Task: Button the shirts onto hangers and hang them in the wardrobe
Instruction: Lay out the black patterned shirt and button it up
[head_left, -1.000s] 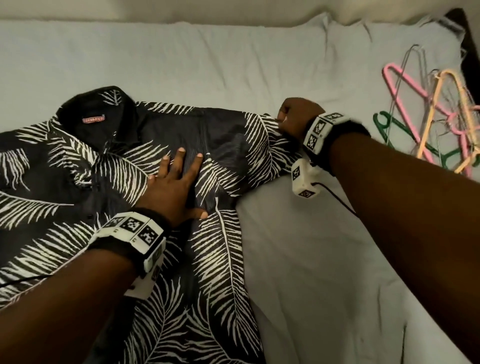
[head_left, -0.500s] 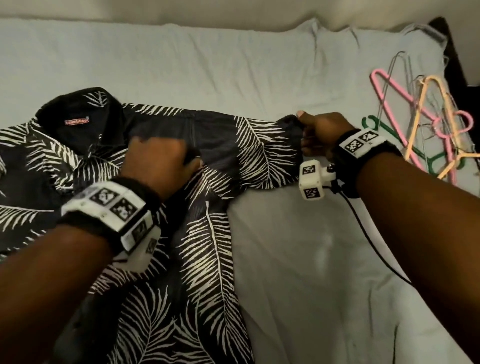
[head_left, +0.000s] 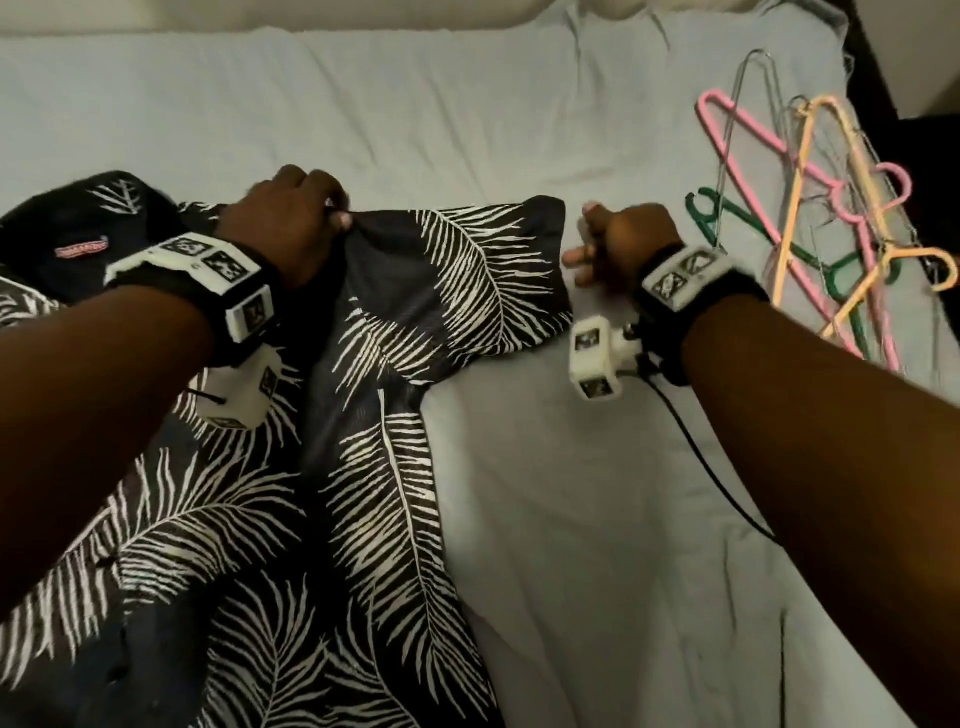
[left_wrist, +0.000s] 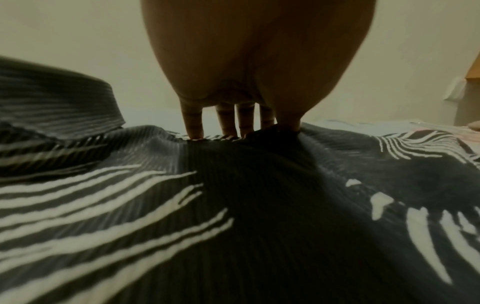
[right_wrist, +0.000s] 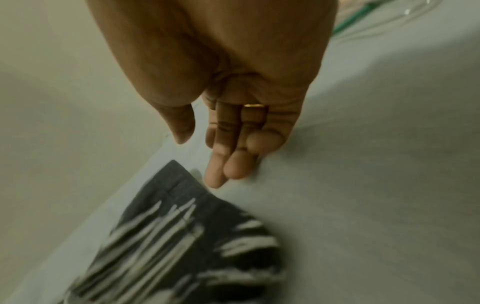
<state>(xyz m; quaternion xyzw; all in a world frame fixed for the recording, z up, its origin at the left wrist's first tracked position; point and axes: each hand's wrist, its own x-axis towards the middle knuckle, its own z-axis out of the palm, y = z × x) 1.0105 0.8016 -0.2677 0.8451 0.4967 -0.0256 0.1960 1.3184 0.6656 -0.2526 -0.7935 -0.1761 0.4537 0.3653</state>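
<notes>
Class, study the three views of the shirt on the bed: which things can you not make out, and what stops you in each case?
- Shirt buttons: head view, left forearm covers the front.
- Red collar label: head view, lettering too small.
- Sleeve hem: right wrist view, motion-blurred.
- Hangers: head view, tangled, count unclear.
- Left hand fingertips: left wrist view, buried in a fabric fold.

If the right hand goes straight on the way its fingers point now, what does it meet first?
Probably the sleeve edge of the black leaf-print shirt; the right hand points its fingers toward it, just apart.
</notes>
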